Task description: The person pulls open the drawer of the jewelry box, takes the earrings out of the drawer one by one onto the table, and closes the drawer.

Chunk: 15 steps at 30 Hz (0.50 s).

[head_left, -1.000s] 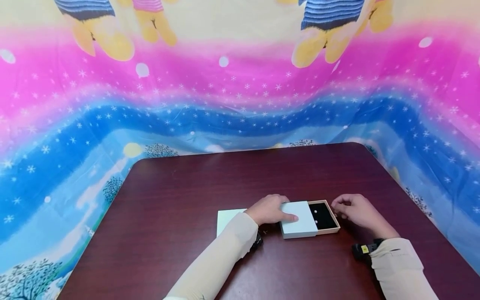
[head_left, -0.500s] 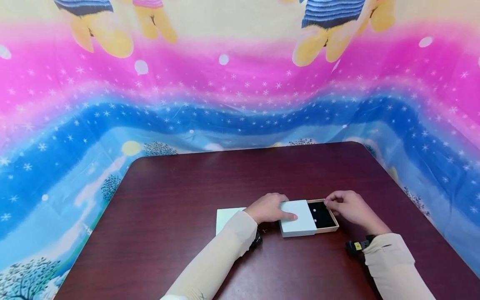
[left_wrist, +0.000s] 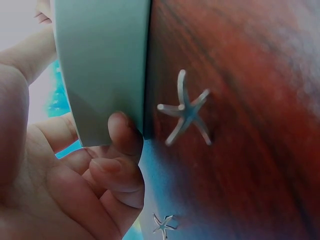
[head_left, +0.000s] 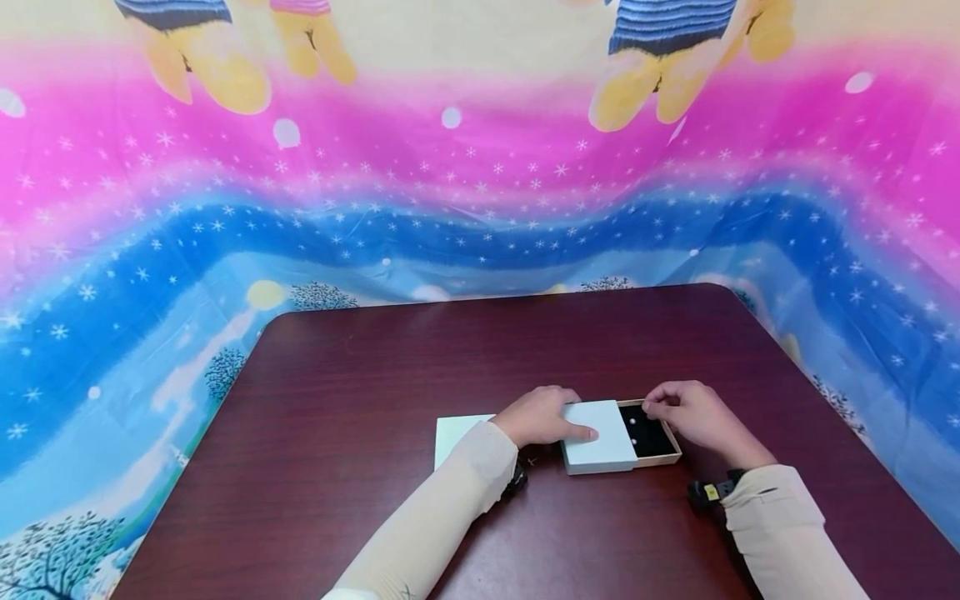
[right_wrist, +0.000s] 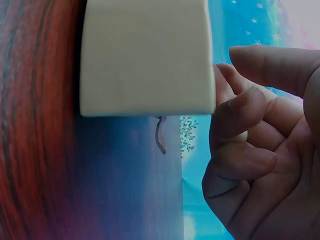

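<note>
A white sliding jewellery box [head_left: 596, 454] lies on the table, its inner tray [head_left: 658, 460] drawn partly out to the right. Inside is a black insert [head_left: 651, 444] with two small pale studs [head_left: 633, 422]. My left hand [head_left: 536, 417] grips the sleeve from the left, thumb on top, fingers curled at its far edge. Thumb and forefinger of my right hand [head_left: 697, 417] meet over the tray's far right corner; whether they pinch anything is hidden. Beside the box, a silver starfish-shaped piece [left_wrist: 187, 112] shows in the left wrist view, with a smaller one [left_wrist: 162, 226] below.
A second pale box [head_left: 456, 437] lies left of the first, partly behind my left forearm. The dark red wooden table [head_left: 360, 375] has rounded far corners. A patterned cloth [head_left: 480, 200] hangs behind and around it.
My right hand has moved left from beyond the tray's end to over its far right corner. My left hand keeps its hold on the sleeve, and the box has stayed put.
</note>
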{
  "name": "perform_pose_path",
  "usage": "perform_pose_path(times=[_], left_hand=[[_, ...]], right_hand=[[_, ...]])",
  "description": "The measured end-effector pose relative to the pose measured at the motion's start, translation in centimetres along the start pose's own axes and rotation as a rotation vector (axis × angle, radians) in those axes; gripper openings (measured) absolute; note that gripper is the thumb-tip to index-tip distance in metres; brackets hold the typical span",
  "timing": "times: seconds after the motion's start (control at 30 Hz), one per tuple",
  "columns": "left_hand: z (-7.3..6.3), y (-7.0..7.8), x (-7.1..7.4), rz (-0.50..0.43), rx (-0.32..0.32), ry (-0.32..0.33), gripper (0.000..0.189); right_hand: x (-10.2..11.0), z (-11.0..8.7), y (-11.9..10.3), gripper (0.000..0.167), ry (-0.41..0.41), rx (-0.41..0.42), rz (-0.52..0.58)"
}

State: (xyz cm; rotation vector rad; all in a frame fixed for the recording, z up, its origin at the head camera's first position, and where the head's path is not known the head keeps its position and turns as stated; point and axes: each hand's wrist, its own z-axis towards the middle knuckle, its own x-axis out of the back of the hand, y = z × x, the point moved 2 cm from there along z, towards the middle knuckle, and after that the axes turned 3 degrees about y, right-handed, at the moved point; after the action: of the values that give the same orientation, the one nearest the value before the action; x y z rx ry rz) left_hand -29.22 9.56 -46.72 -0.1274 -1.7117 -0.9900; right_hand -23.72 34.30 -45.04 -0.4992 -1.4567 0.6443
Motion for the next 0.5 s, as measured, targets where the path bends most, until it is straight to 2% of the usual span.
perform_pose_path(times=[0.5], left_hand=[[0.05,-0.06,0.03,0.002,0.011,-0.006,0.065]], right_hand=[[-1.01,0.49,-0.58,0.011,-0.036,0.023,-0.003]])
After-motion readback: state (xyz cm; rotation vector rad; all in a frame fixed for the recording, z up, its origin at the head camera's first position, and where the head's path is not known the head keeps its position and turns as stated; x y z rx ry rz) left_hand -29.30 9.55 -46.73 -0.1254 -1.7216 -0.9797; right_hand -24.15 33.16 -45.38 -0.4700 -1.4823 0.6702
